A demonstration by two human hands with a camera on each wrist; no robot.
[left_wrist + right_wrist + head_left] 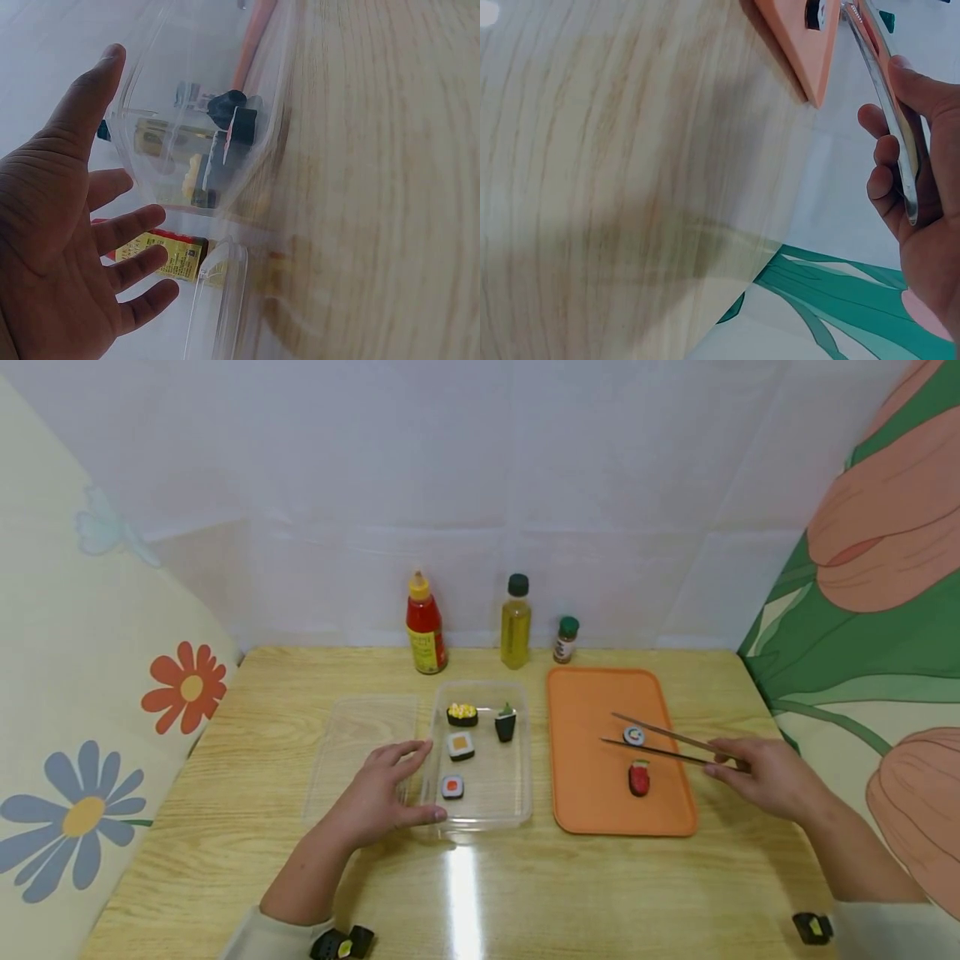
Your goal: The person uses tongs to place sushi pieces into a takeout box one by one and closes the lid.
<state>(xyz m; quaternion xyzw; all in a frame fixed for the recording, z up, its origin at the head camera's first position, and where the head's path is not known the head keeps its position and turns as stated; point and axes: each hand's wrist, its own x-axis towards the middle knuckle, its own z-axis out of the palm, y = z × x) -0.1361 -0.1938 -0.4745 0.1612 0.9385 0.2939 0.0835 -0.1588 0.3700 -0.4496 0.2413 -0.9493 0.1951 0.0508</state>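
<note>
Tray (799, 52) cropped, right wrist view; jar label (564, 648) seemingly unreadable.

Soft, fairly even light fills the head view; a white streak of glare (463, 902) crosses the near tabletop (600, 893). Both wrist views look hazier, with muted colours. Reflections veil the clear container (214, 52), and a broad, soft-edged shadow (690, 240) darkens the tabletop in the right wrist view.

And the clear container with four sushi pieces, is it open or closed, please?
Open: nothing covers the container; its clear lid lies beside it on the table.
</note>
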